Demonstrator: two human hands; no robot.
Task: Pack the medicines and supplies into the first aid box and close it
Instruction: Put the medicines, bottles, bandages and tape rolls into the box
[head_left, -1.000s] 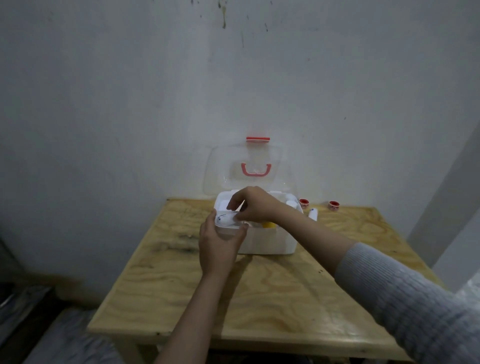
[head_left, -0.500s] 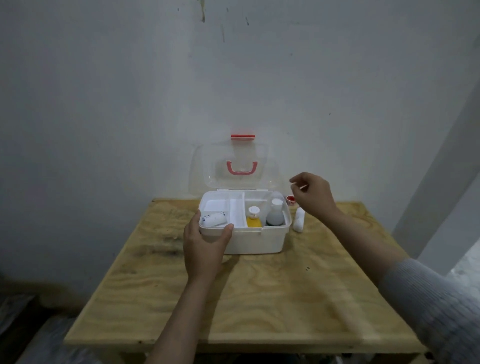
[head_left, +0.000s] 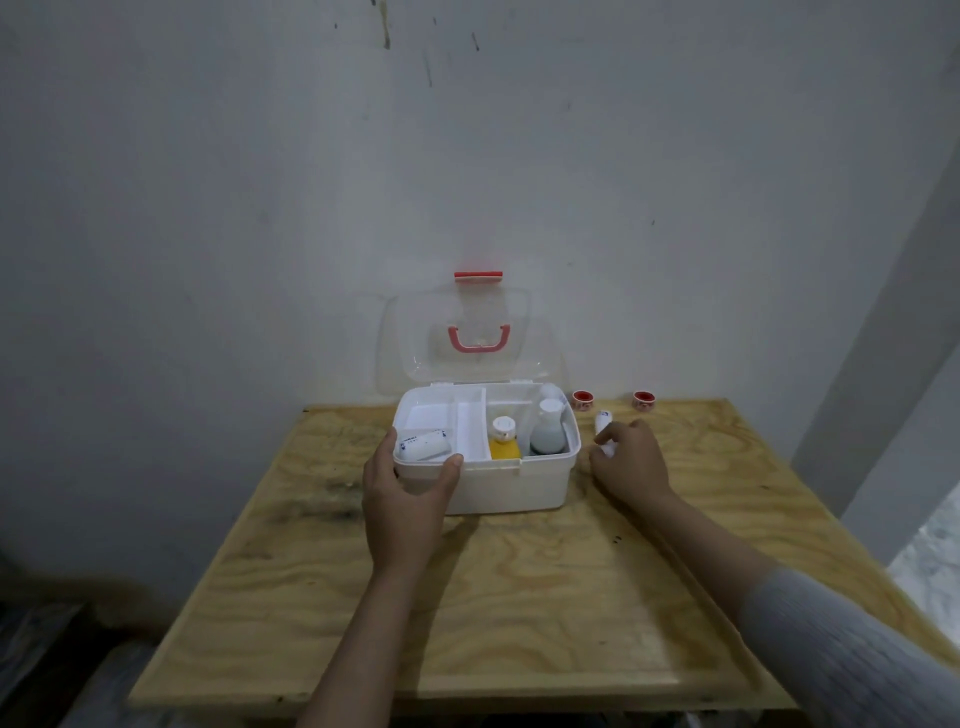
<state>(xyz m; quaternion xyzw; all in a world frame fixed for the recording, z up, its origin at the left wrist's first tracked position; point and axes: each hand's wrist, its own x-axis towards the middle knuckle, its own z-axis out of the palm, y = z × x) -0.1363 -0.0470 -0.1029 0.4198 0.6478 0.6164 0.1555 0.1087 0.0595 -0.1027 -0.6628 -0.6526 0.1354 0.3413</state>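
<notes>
One white roll (head_left: 602, 422) lies beside the first aid box (head_left: 511, 480); our right hand (head_left: 630, 464) closes around it; light, soft, taken mid-body; our left hand (head_left: 407, 499) grips the box's corner.

1. White roll (head_left: 602, 427) right of centre: near end hidden under right hand (head_left: 631, 462); grip undeterminable.
2. Roll label (head_left: 415, 443), box's left compartment: print too small to read.
3. Bench (head_left: 519, 597): near edge cut off at bottom of frame.
</notes>
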